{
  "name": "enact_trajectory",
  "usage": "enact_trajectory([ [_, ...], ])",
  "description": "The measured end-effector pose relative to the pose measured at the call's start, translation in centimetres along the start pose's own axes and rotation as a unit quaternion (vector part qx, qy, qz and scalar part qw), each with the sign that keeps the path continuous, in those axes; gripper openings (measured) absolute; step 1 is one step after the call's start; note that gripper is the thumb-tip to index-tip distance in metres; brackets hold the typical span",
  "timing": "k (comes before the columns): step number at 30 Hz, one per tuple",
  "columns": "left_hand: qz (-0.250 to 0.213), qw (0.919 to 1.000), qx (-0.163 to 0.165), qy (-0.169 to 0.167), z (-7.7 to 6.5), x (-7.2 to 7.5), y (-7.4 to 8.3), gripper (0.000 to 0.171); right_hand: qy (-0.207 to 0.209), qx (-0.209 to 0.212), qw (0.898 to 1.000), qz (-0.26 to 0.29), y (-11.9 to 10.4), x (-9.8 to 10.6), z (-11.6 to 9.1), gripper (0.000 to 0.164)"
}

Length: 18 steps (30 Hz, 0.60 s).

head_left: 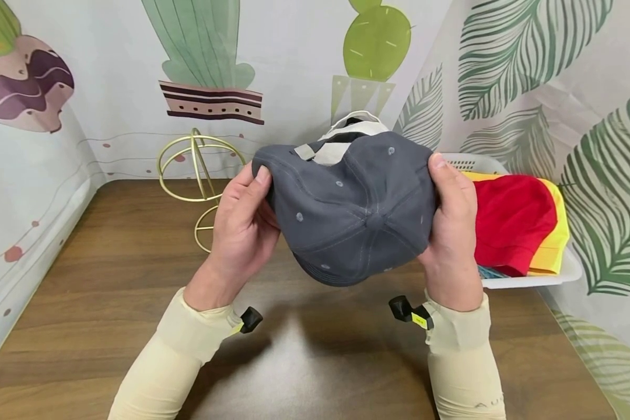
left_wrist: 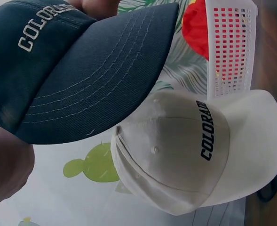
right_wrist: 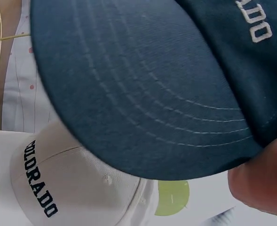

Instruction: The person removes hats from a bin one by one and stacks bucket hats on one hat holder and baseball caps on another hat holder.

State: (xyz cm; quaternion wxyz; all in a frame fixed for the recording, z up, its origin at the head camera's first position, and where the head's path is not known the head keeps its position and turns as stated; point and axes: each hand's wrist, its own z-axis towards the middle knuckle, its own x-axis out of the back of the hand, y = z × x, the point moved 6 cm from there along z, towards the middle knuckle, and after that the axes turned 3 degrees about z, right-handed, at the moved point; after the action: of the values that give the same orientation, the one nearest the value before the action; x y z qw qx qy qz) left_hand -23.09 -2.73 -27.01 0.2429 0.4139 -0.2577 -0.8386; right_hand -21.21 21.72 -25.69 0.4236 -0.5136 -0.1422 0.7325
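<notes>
A dark grey-blue baseball cap (head_left: 367, 216) is held up over the table between both hands, its crown button toward the head camera and its brim low and toward the person. My left hand (head_left: 247, 227) grips its left side, thumb on the outside. On the opposite side my right hand (head_left: 451, 233) grips the edge, thumb also outside. White COLORADO lettering shows on its front in the left wrist view, above the stitched brim (left_wrist: 105, 75). Behind it stands a white cap (left_wrist: 176, 146) with black COLORADO lettering, mostly hidden by the dark cap in the head view.
A gold wire stand (head_left: 196, 169) rises at the back left of the wooden table (head_left: 110, 280). To the right, a white perforated basket (head_left: 562, 274) holds a red cap (head_left: 514, 221) and something yellow (head_left: 559, 233). Patterned cloth (head_left: 294, 58) hangs behind.
</notes>
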Motion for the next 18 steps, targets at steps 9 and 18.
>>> enact_trajectory([
  [9,-0.004,0.9999,-0.007,0.010,0.18,0.35,0.08,0.021,0.047,-0.016,0.988,0.148,-0.13,0.04,0.27,0.029],
  [18,0.015,0.9992,-0.018,0.031,0.53,0.74,-0.07,0.027,0.026,0.026,0.997,0.067,-0.14,0.17,0.45,0.026],
])
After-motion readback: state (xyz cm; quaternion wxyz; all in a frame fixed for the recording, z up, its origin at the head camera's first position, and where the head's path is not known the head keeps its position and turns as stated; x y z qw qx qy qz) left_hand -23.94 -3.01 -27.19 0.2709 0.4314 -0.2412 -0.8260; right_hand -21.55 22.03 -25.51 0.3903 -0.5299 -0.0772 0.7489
